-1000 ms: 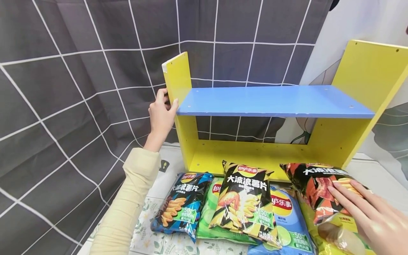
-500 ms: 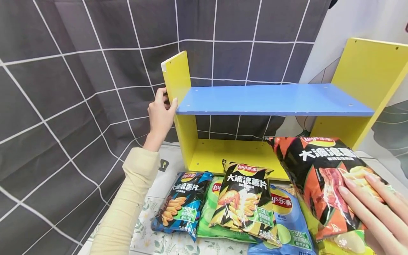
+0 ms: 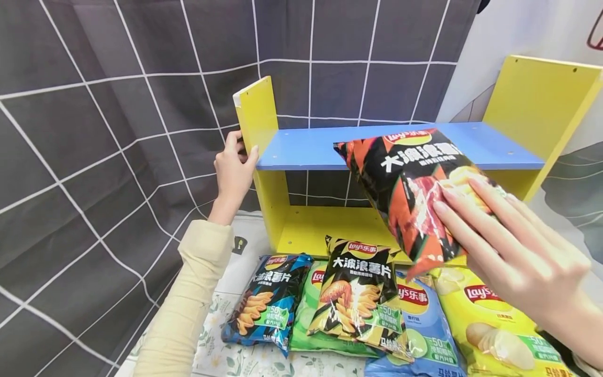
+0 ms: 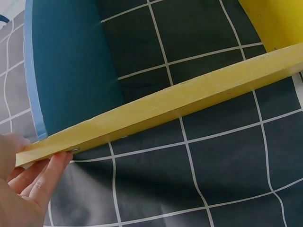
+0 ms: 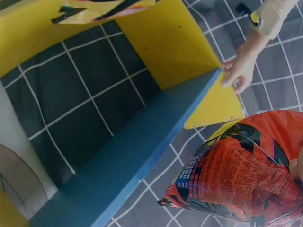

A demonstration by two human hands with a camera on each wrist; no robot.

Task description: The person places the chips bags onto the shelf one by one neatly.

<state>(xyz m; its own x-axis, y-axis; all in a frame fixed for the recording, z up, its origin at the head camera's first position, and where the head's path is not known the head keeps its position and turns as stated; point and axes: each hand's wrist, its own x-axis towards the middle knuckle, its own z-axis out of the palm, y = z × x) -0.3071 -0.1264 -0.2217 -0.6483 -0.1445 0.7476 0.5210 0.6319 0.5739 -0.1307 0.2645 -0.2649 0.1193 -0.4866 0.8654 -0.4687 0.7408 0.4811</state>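
My left hand (image 3: 233,170) grips the yellow left side panel (image 3: 256,115) of a small shelf unit, near the blue board's end. In the left wrist view, its fingers (image 4: 49,175) lie along the panel's outer side. My right hand (image 3: 523,251) holds a black and red chip bag (image 3: 400,183), tilted, in front of the blue shelf board (image 3: 311,149). Its fingers lie flat across the bag's front; the head view hides the thumb. The bag's printed back (image 5: 222,175) shows in the right wrist view.
On the patterned tabletop (image 3: 221,309) lie a dark blue chip bag (image 3: 266,298), a green one (image 3: 301,330), a black and gold one (image 3: 358,293), a light blue one (image 3: 424,324) and a yellow one (image 3: 499,319). A dark checked curtain (image 3: 118,157) hangs behind.
My right hand has lifted the black and red chip bag off the yellow one, carrying it up and left to the blue board's height. My left hand has kept its grip on the panel.
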